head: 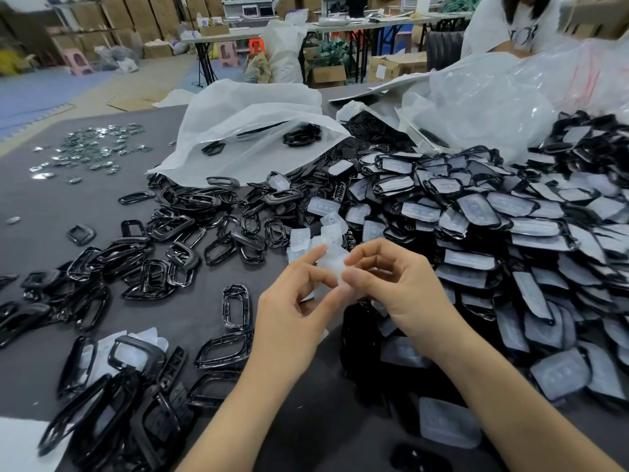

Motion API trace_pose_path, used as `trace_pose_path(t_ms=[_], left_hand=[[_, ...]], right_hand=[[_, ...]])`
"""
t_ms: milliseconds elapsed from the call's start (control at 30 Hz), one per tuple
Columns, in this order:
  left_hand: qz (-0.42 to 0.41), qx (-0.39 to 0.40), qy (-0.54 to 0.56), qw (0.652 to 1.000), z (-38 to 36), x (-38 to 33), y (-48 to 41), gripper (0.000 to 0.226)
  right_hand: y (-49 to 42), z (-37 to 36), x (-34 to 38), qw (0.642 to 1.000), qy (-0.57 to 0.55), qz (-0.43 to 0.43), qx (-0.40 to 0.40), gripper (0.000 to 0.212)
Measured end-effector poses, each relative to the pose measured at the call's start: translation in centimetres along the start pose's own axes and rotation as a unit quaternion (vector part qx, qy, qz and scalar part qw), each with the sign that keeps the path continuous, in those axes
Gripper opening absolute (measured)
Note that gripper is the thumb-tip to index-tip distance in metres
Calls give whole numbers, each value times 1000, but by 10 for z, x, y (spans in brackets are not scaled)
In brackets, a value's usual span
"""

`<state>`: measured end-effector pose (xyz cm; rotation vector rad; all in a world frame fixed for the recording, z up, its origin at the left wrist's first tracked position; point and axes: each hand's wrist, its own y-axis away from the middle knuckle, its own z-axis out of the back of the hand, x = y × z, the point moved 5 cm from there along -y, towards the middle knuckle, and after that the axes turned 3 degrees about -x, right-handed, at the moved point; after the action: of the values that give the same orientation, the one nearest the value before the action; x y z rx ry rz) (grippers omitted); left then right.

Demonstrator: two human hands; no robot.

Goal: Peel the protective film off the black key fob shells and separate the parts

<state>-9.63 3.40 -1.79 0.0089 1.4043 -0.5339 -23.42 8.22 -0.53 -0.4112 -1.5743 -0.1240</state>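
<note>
Over the middle of the dark table, my left hand and my right hand meet on one small translucent white film piece, each pinching it with curled fingertips. A big heap of black key fob shells still covered in film fills the right side. Bare glossy black frames lie scattered to the left and in front. A few loose film pieces lie just beyond my fingers.
A white plastic bag lies open at the back centre, with clear plastic sheeting to its right. Small shiny metal parts are spread at the far left. A person in a white shirt sits at the far right.
</note>
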Motion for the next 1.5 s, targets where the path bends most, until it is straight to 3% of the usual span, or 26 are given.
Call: trace_pose_path(t_ms=[100,300,1200,1367,1500], left_hand=[[26,-2,54,998,0,1,-2,17],[82,6,175,981,-1,5,-2,10],[36,51,92,994,-1,8,-4,20],[80,49,171,981,1,14,-5,21],[105,1,252,962,7,14,-9,15]], right_hand=[[1,0,1,1000,-27,-10,12,11],[2,-2,0,999,-5,-21,42,25],[5,-7,1,993,111,17,21,21],[4,-8,0,1000,-3,-16,21,10],[2,1,-2,999,3,-11,-53,16]])
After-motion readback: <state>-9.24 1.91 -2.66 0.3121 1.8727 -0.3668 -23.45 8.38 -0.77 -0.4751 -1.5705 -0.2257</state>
